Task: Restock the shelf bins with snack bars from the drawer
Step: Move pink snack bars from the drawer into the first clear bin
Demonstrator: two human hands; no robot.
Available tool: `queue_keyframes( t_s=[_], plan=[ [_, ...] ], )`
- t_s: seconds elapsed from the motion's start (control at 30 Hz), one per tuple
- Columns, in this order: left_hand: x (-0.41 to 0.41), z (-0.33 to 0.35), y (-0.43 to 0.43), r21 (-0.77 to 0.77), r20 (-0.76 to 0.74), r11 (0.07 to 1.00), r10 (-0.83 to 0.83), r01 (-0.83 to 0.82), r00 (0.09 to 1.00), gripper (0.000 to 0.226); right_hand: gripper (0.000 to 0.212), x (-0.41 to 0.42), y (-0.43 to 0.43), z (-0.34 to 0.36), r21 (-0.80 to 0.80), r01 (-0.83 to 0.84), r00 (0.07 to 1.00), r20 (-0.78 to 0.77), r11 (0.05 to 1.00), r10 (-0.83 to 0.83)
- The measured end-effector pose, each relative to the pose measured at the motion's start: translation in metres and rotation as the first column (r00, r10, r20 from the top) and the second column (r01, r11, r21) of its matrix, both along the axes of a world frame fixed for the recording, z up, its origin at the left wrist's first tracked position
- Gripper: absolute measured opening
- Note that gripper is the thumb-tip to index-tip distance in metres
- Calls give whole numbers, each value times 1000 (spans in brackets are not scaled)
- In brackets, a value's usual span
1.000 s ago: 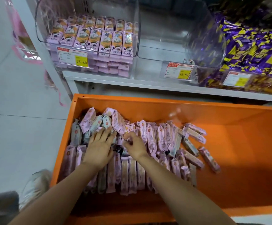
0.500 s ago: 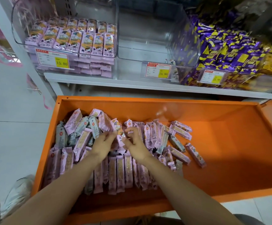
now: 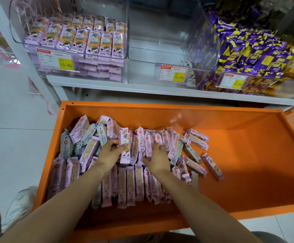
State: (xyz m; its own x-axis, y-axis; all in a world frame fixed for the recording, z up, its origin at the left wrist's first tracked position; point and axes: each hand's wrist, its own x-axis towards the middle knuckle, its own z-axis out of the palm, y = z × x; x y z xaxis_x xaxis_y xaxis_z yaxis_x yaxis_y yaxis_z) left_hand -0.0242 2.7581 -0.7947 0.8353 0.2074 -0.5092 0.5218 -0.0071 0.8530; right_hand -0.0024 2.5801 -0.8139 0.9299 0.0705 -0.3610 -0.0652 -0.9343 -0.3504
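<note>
An open orange drawer (image 3: 239,155) holds a heap of pink-wrapped snack bars (image 3: 130,183) in its left half. My left hand (image 3: 110,153) grips one upright pink bar (image 3: 125,146) at the heap's middle. My right hand (image 3: 157,159) has its fingers curled round several bars (image 3: 148,142) standing on edge just to the right. Above, on the white shelf (image 3: 142,89), the left clear bin (image 3: 83,44) is full of the same pink bars. The middle clear bin (image 3: 162,50) holds almost nothing, with only a bar or two at its front right corner.
A third bin (image 3: 251,55) at the right is piled with purple and yellow packets. Price tags reading 15.80 hang on the left bin (image 3: 56,60) and the middle bin (image 3: 174,74). Loose bars (image 3: 212,166) lie toward the drawer's centre. A shoe (image 3: 18,206) stands on the tiled floor left of the drawer.
Both hands went from lying on the heap to gathering bars; the left now holds one bar upright and the right has shifted right onto a bunch. The view has tilted up slightly.
</note>
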Motion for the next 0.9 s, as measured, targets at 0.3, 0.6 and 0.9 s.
queue_keyframes(
  t_s=[0.3, 0.6, 0.9],
  plan=[
    [-4, -3, 6, -23, -70, 998, -66, 65, 995, 39, 44, 6, -5, 6, 376, 262, 963, -44, 889, -266],
    [1, 16, 2, -119, -62, 993, -11, 3, 998, 33, 25, 5, 2, 33, 706, 272, 962, -208, 654, -177],
    [5, 34, 3, -216, -88, 972, 80, -98, 993, 44, 30, -3, 10, 54, 776, 155, 988, -135, 612, -79]
  ],
)
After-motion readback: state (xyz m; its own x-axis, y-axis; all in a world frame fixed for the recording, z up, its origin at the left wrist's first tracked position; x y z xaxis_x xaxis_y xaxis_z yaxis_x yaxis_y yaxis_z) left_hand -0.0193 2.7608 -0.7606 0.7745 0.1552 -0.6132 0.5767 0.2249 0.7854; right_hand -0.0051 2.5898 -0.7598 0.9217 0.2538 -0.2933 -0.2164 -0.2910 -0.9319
